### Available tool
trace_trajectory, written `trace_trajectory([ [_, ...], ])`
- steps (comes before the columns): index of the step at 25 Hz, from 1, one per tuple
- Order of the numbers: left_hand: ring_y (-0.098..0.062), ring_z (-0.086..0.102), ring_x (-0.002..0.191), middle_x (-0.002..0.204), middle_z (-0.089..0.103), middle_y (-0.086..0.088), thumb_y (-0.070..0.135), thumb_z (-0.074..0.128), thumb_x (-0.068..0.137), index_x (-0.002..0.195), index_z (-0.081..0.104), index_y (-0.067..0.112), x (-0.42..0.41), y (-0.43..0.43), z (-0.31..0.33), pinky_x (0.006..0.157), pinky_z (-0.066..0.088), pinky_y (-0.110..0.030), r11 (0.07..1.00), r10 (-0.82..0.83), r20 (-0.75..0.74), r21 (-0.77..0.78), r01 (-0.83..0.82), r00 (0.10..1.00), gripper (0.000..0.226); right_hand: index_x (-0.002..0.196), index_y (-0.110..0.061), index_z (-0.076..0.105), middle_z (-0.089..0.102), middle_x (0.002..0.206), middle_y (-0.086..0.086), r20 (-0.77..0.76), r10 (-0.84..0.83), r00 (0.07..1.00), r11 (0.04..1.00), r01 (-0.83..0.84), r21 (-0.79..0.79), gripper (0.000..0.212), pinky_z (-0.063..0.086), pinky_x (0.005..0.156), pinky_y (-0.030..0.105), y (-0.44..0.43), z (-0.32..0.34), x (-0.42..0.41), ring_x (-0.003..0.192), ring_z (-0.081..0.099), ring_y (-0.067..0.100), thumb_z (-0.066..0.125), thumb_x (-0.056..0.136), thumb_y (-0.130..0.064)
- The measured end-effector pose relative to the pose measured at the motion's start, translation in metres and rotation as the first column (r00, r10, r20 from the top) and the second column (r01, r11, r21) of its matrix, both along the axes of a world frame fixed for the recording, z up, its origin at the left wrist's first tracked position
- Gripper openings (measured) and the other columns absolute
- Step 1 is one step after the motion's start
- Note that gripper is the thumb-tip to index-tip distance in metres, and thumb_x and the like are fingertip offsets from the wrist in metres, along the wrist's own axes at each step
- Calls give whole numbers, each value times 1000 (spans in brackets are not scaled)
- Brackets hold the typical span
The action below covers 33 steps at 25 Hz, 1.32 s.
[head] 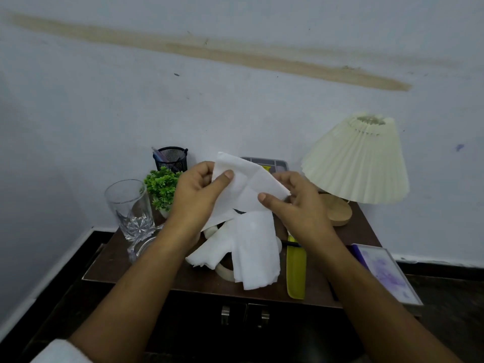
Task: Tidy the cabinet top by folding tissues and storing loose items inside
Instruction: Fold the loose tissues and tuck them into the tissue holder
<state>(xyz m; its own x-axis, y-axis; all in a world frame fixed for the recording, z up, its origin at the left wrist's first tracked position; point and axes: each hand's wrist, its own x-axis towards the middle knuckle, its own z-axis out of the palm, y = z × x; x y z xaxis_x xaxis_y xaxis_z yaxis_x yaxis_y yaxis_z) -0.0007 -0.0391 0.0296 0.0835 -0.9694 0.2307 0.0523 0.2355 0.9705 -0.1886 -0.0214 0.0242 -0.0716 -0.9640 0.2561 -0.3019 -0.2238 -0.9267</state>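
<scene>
single head-worn view, facing forward and down, close above cabinet top, wall behind

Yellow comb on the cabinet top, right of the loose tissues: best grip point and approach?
Pinch the yellow comb near its front end, coming from above and the cabinet's front edge. It lies flat, long axis running front to back, and its far end sits under the right hand and a dark pen-like item. The front end looks clear, with the tissues just beside it.

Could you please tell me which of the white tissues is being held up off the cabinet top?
The tissue pinched between the left hand and right hand; the other tissues lie crumpled on the cabinet top beneath.
</scene>
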Motion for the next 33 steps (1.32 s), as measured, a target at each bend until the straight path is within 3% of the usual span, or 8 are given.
trace_trajectory([
  [5,-15,76,86,96,80,-4,14,68,94,108,72,10,-3,-3,-4,67,59,-26,996,1,-224,87,19,975,15,104,-10,71,79,99,3,323,31,946,999,-36,8,10,63,82,38,-10,2,-1,94,75,20,67,95,-9],
  [10,-13,75,88,99,79,0,14,68,94,107,71,13,-4,-5,3,70,60,-26,1000,24,-221,2,-24,975,14,109,-10,71,78,101,3,243,-5,970,993,33,-112,16,62,85,48,-23,7,9,95,75,21,69,93,-9],
  [14,-23,75,94,101,78,-5,16,72,91,105,70,10,-8,-2,-3,80,63,-39,997,65,-141,-35,-70,988,16,108,-10,70,77,100,1,165,-20,986,986,47,-162,15,63,82,46,-23,2,24,92,75,16,70,93,-11],
  [16,-30,71,98,104,74,-15,30,71,91,101,70,8,-10,-1,-6,89,58,-49,999,27,-102,-35,-31,994,24,110,-11,70,76,102,0,135,35,990,986,-12,-168,16,62,83,47,-22,1,30,94,75,17,69,94,-13],
  [19,-14,65,115,115,73,-6,56,46,98,88,76,14,-9,-1,-8,101,52,-42,992,-106,-89,56,112,990,52,114,-10,70,77,106,3,197,120,973,989,-102,-103,19,60,88,50,-23,0,30,99,74,21,66,97,-15],
  [25,-19,70,108,110,77,3,7,62,97,106,78,13,-3,-1,-13,93,58,-37,996,-91,-43,-1,91,995,19,120,-18,66,75,114,4,408,110,906,980,-167,107,25,59,91,50,-24,1,22,107,72,27,61,100,-31],
  [29,-29,71,99,105,77,-10,-1,66,93,110,77,17,-1,0,-14,85,61,-34,995,-98,19,-34,98,995,27,121,-15,57,75,112,7,322,142,936,983,-173,67,37,60,88,52,-18,-1,19,101,74,26,74,89,-9],
  [33,-27,68,85,94,70,-33,1,68,92,123,72,23,-1,3,-14,85,61,-37,990,-136,74,-38,139,988,38,98,-11,59,71,110,8,221,114,969,993,-108,-39,20,63,79,43,-13,-1,10,98,73,24,71,88,2],
])
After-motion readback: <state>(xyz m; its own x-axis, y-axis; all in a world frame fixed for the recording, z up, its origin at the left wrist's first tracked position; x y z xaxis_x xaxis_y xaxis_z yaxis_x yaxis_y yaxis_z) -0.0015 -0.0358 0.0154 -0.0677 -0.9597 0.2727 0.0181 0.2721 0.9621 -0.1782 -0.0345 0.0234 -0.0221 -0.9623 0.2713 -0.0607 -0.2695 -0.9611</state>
